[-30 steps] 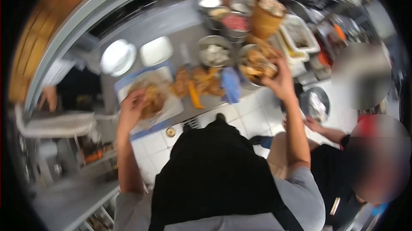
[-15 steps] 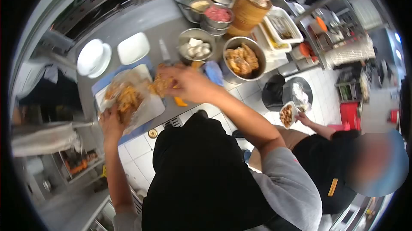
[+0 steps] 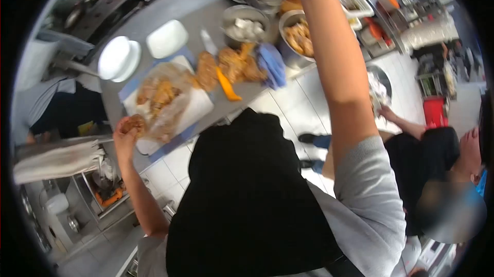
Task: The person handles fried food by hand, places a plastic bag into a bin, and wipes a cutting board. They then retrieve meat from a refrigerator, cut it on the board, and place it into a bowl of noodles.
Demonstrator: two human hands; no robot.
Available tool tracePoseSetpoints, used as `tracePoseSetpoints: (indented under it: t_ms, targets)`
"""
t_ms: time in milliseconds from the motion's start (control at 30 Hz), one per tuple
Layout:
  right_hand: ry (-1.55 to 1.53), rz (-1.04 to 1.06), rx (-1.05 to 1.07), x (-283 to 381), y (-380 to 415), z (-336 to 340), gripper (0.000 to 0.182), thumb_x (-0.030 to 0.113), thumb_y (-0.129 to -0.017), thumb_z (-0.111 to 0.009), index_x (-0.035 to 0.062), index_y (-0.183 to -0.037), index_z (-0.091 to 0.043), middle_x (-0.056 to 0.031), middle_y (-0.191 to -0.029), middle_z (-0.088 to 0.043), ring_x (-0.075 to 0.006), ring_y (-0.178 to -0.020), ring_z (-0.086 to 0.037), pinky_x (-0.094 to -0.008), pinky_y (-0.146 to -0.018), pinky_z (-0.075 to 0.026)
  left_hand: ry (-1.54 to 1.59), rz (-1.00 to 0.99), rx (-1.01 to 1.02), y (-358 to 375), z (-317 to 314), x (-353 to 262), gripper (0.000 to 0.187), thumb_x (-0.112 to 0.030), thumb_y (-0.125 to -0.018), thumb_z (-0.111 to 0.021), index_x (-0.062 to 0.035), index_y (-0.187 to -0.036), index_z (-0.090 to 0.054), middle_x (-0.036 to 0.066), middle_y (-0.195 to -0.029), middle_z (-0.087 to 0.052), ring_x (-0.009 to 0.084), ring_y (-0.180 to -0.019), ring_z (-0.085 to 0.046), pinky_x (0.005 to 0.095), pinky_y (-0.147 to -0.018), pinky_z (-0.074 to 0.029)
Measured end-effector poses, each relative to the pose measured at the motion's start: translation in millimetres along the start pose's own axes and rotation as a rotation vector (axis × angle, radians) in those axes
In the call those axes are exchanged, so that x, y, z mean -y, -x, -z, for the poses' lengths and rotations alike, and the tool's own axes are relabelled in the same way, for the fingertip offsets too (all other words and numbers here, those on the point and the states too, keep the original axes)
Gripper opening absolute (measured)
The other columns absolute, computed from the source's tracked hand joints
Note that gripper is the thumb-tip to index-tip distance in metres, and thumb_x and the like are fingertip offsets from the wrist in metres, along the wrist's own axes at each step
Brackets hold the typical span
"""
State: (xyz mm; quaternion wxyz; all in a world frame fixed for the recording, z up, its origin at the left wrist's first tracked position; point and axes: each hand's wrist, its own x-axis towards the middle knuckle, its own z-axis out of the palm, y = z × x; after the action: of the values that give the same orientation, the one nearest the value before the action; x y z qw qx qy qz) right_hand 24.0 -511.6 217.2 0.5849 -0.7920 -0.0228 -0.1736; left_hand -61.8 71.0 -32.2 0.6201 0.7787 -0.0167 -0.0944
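Observation:
My left hand (image 3: 126,135) is closed around a brown piece of cooked meat (image 3: 136,124) at the near left corner of the white cutting board (image 3: 200,103). Beside it, a clear plastic bag (image 3: 177,84) lies crumpled on the board, with orange-brown meat (image 3: 160,96) in it. My right arm (image 3: 337,66) stretches away over the steel pot (image 3: 286,22) of meat, and its hand is beyond the top edge, out of sight. More brown meat pieces (image 3: 207,71) lie right of the board, by an orange handle-like strip (image 3: 226,85) and a blade (image 3: 208,42).
A blue cloth (image 3: 271,65) hangs at the table edge. Farther back are a steel bowl (image 3: 244,24) of white pieces, a white tray (image 3: 167,38) and stacked white bowls (image 3: 114,58). A co-worker (image 3: 419,158) stands at right, and another person (image 3: 56,102) is at left.
My right hand has left the meat beside the bag and gone up out of view. Brown pieces now lie there. My left hand has come off the bag and holds a meat piece.

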Motion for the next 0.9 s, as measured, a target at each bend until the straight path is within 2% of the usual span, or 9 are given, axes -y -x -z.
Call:
tracePoseSetpoints:
  t_ms: [67,100,167,200,267,400,467,667,900]
  targets:
    - [0.320,0.206,-0.072,-8.3,3.8,-47.8,0.029,0.026,-0.088,-0.065,0.0064,-0.109,-0.067,-0.0162,-0.098,-0.071,-0.0321,-0.081,-0.066,-0.0482,-0.075,-0.052,0.151,-0.011,-0.175,8.2,3.6,-22.6,0.043,0.004,-0.082,-0.057,-0.0013,-0.125,-0.056,0.014,-0.117,-0.066,0.0225,-0.100,-0.066,0.0312,-0.087,-0.053]
    - [0.140,0.092,0.183,18.6,40.7,-83.8,0.034,0.016,-0.087,-0.065,0.0029,-0.117,-0.061,-0.0057,-0.078,-0.070,-0.0141,-0.064,-0.066,-0.0270,-0.056,-0.054,0.319,0.004,-0.303,15.7,-1.3,-34.3,0.040,0.002,-0.086,-0.056,-0.0021,-0.125,-0.057,0.014,-0.120,-0.064,0.0223,-0.103,-0.065,0.0319,-0.089,-0.054]
    - [-0.186,0.088,0.638,-20.7,91.0,-149.2,0.018,0.010,-0.087,-0.063,0.0014,-0.103,-0.066,-0.0076,-0.091,-0.070,-0.0132,-0.079,-0.066,-0.0304,-0.069,-0.055,0.611,-0.052,-0.343,24.3,-2.4,-54.3,0.035,-0.005,-0.091,-0.055,-0.0010,-0.125,-0.056,0.014,-0.122,-0.062,0.0248,-0.108,-0.063,0.0357,-0.094,-0.053]
    - [-0.053,0.226,0.703,-27.9,117.9,-178.7,0.013,0.007,-0.086,-0.064,0.0001,-0.098,-0.064,-0.0073,-0.101,-0.069,-0.0191,-0.084,-0.066,-0.0332,-0.073,-0.055,0.619,-0.058,-0.389,22.4,-2.5,-55.1,0.035,-0.005,-0.091,-0.055,-0.0010,-0.125,-0.056,0.014,-0.122,-0.062,0.0248,-0.108,-0.063,0.0357,-0.094,-0.053]
    - [0.162,0.317,0.832,-35.2,140.9,-229.8,0.022,0.004,-0.084,-0.062,-0.0008,-0.105,-0.063,-0.0117,-0.105,-0.067,-0.0281,-0.087,-0.067,-0.0359,-0.079,-0.055,0.951,-0.086,-0.280,11.5,-4.4,-54.4,0.034,-0.014,-0.093,-0.057,-0.0005,-0.124,-0.056,0.013,-0.119,-0.063,0.0269,-0.109,-0.063,0.0381,-0.097,-0.052]
    - [0.538,0.442,0.803,-88.2,152.7,-307.6,0.028,0.009,-0.082,-0.062,0.0035,-0.109,-0.065,-0.0148,-0.108,-0.066,-0.0302,-0.098,-0.064,-0.0411,-0.087,-0.052,1.047,0.024,-0.276,9.1,-24.7,-53.7,0.037,-0.021,-0.094,-0.059,-0.0006,-0.125,-0.055,0.013,-0.119,-0.063,0.0279,-0.110,-0.062,0.0413,-0.097,-0.052]
    - [0.728,0.760,0.572,-107.4,152.8,-326.0,0.033,0.012,-0.078,-0.062,0.0027,-0.109,-0.064,-0.0139,-0.108,-0.064,-0.0301,-0.106,-0.060,-0.0415,-0.092,-0.049,1.107,0.090,-0.251,6.5,-31.5,-32.0,0.038,-0.024,-0.096,-0.058,0.0008,-0.125,-0.055,0.014,-0.122,-0.062,0.0281,-0.113,-0.061,0.0427,-0.096,-0.053]
    - [0.706,0.658,0.599,-97.9,123.3,-341.3,0.025,0.012,-0.079,-0.062,0.0038,-0.103,-0.065,-0.0163,-0.106,-0.063,-0.0322,-0.106,-0.059,-0.0395,-0.092,-0.050,1.251,0.166,-0.261,27.4,-43.1,-21.1,0.040,-0.023,-0.098,-0.054,0.0031,-0.128,-0.052,0.017,-0.126,-0.059,0.0297,-0.115,-0.059,0.0446,-0.097,-0.053]
    - [1.061,0.487,0.791,-113.1,109.5,-391.5,0.034,0.014,-0.079,-0.065,0.0029,-0.111,-0.064,-0.0153,-0.114,-0.064,-0.0310,-0.110,-0.060,-0.0455,-0.092,-0.048,1.191,0.155,-0.172,26.7,-49.1,-10.0,0.045,-0.022,-0.098,-0.052,0.0041,-0.134,-0.046,0.019,-0.135,-0.051,0.0331,-0.124,-0.052,0.0501,-0.102,-0.050]
